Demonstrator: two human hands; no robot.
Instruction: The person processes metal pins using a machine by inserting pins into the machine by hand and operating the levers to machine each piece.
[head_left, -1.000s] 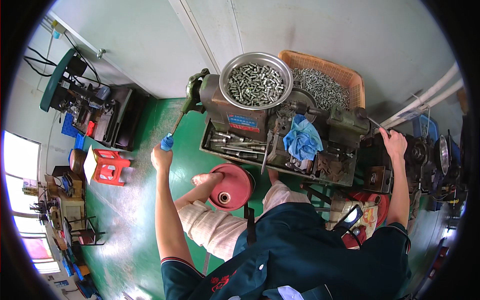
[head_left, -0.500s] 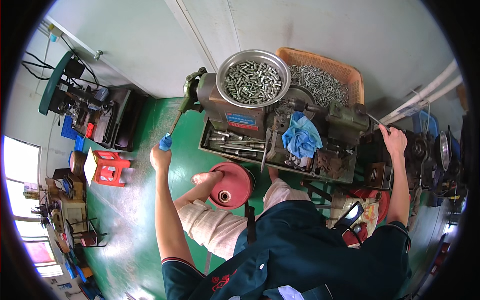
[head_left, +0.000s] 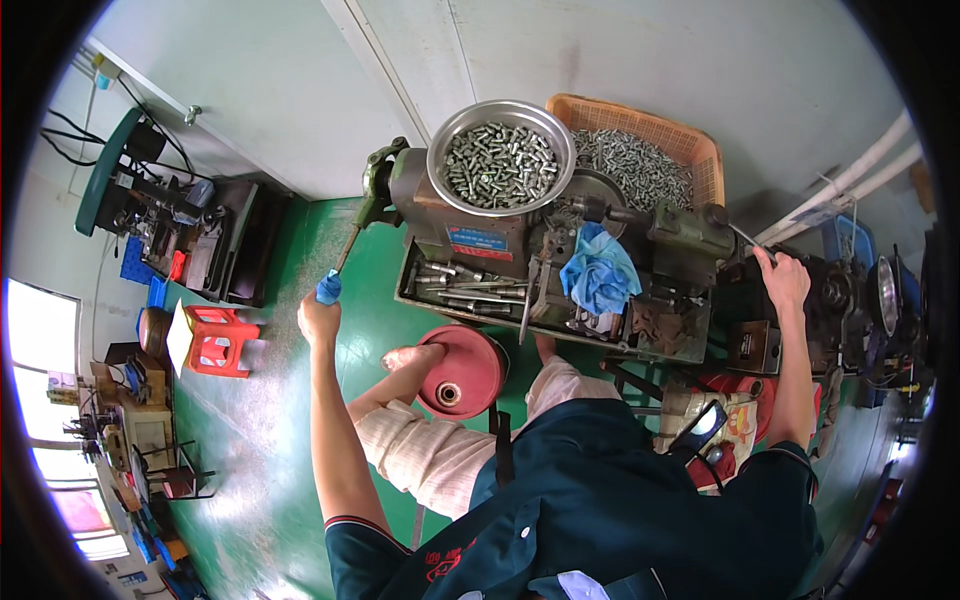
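In front of me stands a small lathe (head_left: 465,238), with a blue cloth (head_left: 600,272) draped over its middle. My left hand (head_left: 319,318) is closed round the blue-wrapped grip of a lever (head_left: 348,248) at the machine's left end. At the right end, my right hand (head_left: 785,280) grips a thin metal handle (head_left: 745,237) on the tailstock (head_left: 690,236). A steel bowl (head_left: 437,140) heaped with small metal parts (head_left: 500,165) sits on top of the headstock. The work point behind the cloth is partly hidden.
An orange plastic basket (head_left: 708,150) of similar parts stands behind the lathe. Rods and tools (head_left: 470,290) lie in its tray. A red round lid or drum (head_left: 460,372) is between my legs. Left are a red stool (head_left: 222,340) and another machine (head_left: 170,215).
Both hands keep their grips on the lever and handle, with hardly any movement. The whole view has shifted very slightly.
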